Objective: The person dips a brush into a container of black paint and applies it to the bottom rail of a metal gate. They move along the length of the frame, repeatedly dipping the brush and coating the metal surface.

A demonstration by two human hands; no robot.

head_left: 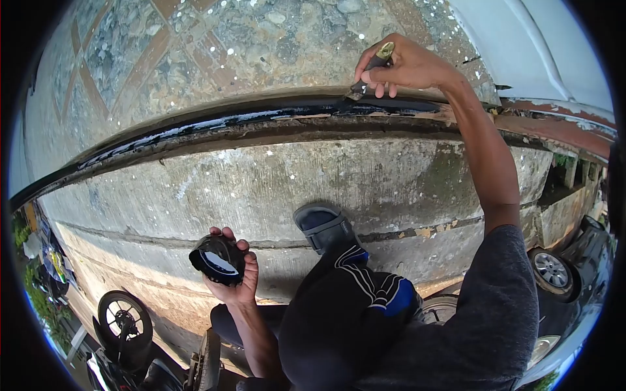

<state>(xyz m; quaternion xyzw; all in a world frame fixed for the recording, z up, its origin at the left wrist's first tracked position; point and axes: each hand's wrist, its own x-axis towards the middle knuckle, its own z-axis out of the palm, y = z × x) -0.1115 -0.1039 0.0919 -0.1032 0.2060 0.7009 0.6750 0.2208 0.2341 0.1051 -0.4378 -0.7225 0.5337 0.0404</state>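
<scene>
Right hand (405,63) is curled with its fingers pinched round the handle of a paintbrush (378,62); the bristles are angled down and left of it, onto a black-coated strip (287,109). Brush judged light, stiff in the handle, soft at the tip, probably slippery if smeared; best gripped mid-handle, clear of the bristles. Left hand (244,285), well below and left of the other, is wrapped round a dark cup (228,242), mouth up, glossy liquid (220,264) seen inside. Cup judged light, thin-walled, easily squeezed and spilled; best held by its sides, kept level. Edges: a concrete ledge (261,169) is seen below the brush hand, a white panel (515,49) to its right, a sandalled foot (323,225) between the two hands. Room for moving is judged widest leftward along the strip and above, over stone-set paving (280,39).
</scene>
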